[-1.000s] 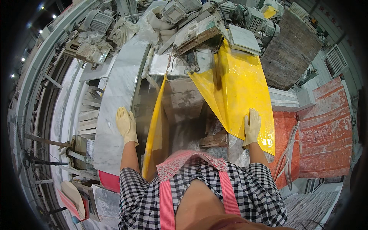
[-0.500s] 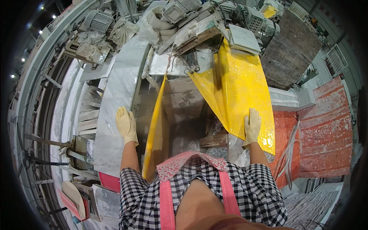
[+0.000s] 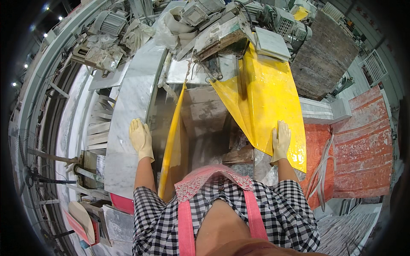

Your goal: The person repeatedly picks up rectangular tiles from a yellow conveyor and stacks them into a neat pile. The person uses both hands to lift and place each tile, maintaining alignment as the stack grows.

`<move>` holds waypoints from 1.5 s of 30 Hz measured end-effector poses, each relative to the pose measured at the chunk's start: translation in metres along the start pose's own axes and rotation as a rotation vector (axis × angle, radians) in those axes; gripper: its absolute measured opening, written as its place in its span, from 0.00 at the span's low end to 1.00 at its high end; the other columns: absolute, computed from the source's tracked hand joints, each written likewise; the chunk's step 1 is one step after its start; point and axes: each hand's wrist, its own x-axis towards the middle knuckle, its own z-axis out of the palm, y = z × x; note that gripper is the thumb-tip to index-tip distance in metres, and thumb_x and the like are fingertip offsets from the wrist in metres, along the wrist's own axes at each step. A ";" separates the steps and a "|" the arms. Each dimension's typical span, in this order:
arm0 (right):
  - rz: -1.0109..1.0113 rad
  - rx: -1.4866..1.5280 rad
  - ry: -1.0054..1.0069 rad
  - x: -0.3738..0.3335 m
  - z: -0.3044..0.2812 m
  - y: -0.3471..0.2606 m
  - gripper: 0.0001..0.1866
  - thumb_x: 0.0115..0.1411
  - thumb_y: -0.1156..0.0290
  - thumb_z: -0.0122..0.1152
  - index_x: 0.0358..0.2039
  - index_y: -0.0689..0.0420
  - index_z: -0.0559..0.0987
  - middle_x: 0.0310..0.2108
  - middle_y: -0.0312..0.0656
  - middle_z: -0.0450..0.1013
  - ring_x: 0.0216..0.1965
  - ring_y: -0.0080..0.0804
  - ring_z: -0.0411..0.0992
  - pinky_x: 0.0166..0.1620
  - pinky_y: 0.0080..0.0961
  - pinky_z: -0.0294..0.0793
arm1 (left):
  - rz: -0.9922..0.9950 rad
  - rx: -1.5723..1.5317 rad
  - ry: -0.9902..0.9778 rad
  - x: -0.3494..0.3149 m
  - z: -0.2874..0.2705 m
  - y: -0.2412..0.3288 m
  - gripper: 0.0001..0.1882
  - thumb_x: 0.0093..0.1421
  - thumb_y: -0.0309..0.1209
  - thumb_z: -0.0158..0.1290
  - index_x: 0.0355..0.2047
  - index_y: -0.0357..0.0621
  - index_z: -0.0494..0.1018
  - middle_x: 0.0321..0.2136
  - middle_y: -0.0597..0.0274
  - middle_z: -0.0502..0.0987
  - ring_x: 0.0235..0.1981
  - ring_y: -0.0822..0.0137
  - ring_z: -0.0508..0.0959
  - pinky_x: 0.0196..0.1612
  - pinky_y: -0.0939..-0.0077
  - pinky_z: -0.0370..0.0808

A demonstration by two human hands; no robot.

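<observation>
Both my hands wear cream rubber gloves. My left hand (image 3: 141,138) rests flat, fingers stretched out, on the right edge of a long grey-white marble slab (image 3: 127,102). My right hand (image 3: 281,140) lies flat on a glossy yellow plastic sheet (image 3: 273,98), which drapes over a raised surface. Neither hand holds anything. Between my arms is a dark gap with a grey block-like surface (image 3: 205,104) in it. A narrow yellow strip of sheeting (image 3: 173,138) hangs taut along the gap's left side, tied at its top.
Dusty motors (image 3: 109,22) and scrap crowd the far side. White tiles (image 3: 272,44) lie on the yellow sheet's far end. A brown board (image 3: 324,55) leans at the far right, with red-orange sheeting (image 3: 363,145) nearer. Metal rails run along the left.
</observation>
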 end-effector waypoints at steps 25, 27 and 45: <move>-0.015 -0.018 0.030 0.001 -0.003 -0.003 0.25 0.68 0.60 0.51 0.61 0.59 0.72 0.63 0.54 0.68 0.67 0.50 0.61 0.69 0.49 0.54 | -0.007 0.008 -0.018 -0.001 0.000 0.001 0.22 0.66 0.34 0.52 0.55 0.30 0.73 0.56 0.41 0.75 0.60 0.46 0.72 0.66 0.57 0.65; -0.008 -0.012 0.002 0.002 -0.003 -0.003 0.25 0.68 0.60 0.52 0.61 0.60 0.72 0.63 0.53 0.68 0.66 0.50 0.62 0.69 0.49 0.54 | -0.012 0.011 -0.023 -0.001 0.000 0.001 0.23 0.66 0.35 0.51 0.56 0.30 0.73 0.56 0.41 0.74 0.60 0.46 0.71 0.66 0.58 0.65; -0.076 -0.042 0.110 0.001 0.003 0.002 0.23 0.67 0.63 0.55 0.60 0.59 0.73 0.62 0.52 0.70 0.65 0.49 0.64 0.67 0.47 0.58 | 0.013 -0.019 0.012 -0.001 -0.001 0.001 0.23 0.66 0.34 0.52 0.56 0.28 0.72 0.56 0.40 0.75 0.60 0.47 0.72 0.67 0.58 0.64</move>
